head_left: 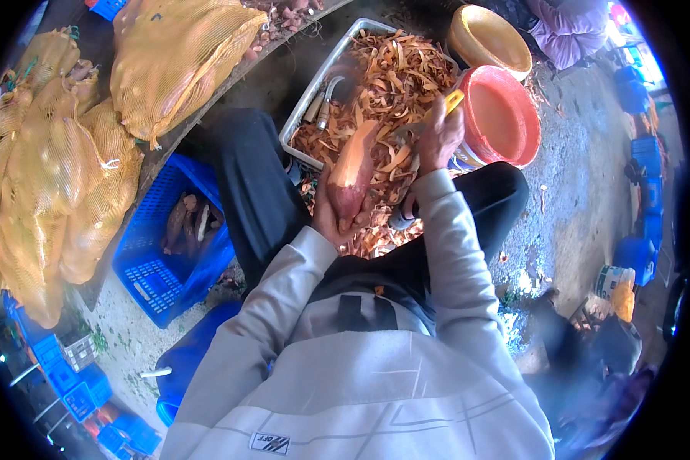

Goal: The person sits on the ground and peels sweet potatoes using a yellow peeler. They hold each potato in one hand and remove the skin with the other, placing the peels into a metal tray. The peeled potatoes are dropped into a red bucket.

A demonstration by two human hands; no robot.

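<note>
Between my knees, my left hand (331, 218) is wrapped round the lower end of a large sweet potato (351, 172). Its upper part shows a peeled pale-orange strip, while the lower end keeps its reddish-purple skin. My right hand (440, 136), to the right of the tuber and apart from it, is closed on a yellow-handled peeler (454, 100); the blade cannot be made out. Below both hands, a grey-rimmed tray (302, 115) is heaped with curly orange-brown peelings (399, 65). A curved metal tool (326, 107) lies at its left side.
A red bucket (535, 115) of cloudy liquid stands right of the tray, a yellowish basin (461, 27) behind it. Blue crate (149, 295) with tubers sits at left, near yellow mesh sacks (180, 61) on a ledge. Another person (567, 34) is at far right.
</note>
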